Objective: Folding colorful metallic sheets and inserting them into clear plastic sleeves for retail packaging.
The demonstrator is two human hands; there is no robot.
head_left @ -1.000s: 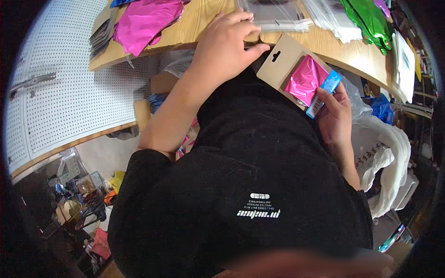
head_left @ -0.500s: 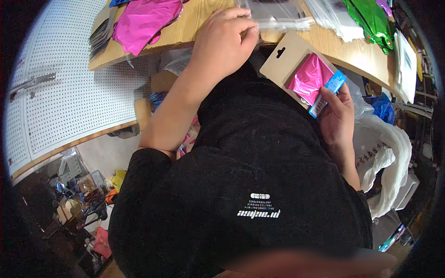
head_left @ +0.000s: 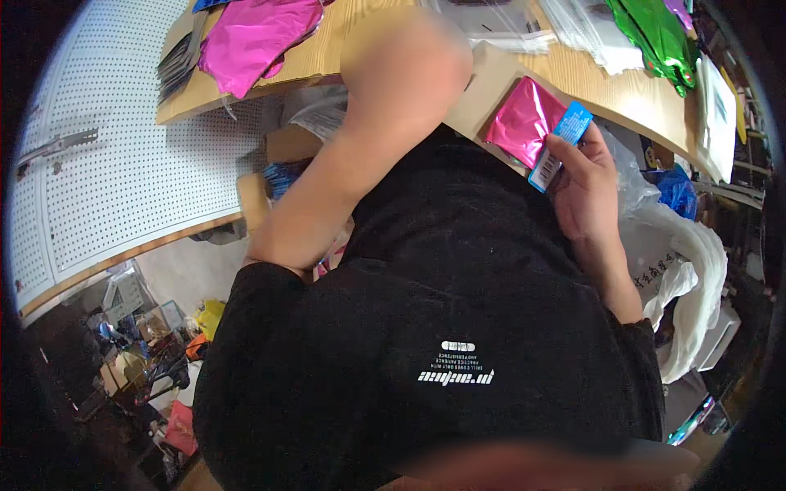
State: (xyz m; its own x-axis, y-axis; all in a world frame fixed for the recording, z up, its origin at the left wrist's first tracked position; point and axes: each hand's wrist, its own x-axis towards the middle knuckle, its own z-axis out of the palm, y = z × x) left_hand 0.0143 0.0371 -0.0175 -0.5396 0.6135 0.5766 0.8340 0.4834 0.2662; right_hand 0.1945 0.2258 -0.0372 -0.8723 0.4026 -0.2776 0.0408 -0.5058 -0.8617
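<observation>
In my right hand (head_left: 585,176) is a tan cardboard backing card (head_left: 487,94), pinched at its lower right corner between thumb and fingers. On that card lies a folded shiny pink foil packet (head_left: 524,123), with a blue printed label (head_left: 561,146) under my thumb. My left hand (head_left: 407,69) is smeared by motion over the table's front edge, beside the card's upper left end. Its fingers cannot be made out, nor whether they touch the card.
Along the wooden table (head_left: 352,33) lie pink foil balloons (head_left: 258,41), clear plastic bags (head_left: 503,33) and green foil (head_left: 655,45). A white pegboard (head_left: 139,147) stands at left. White plastic sheeting (head_left: 696,278) hangs at right, and clutter (head_left: 139,352) fills the lower left.
My right hand has brought the card slightly up and left. My left hand has come from the clear bags toward the card's upper end, and its fingers are now blurred.
</observation>
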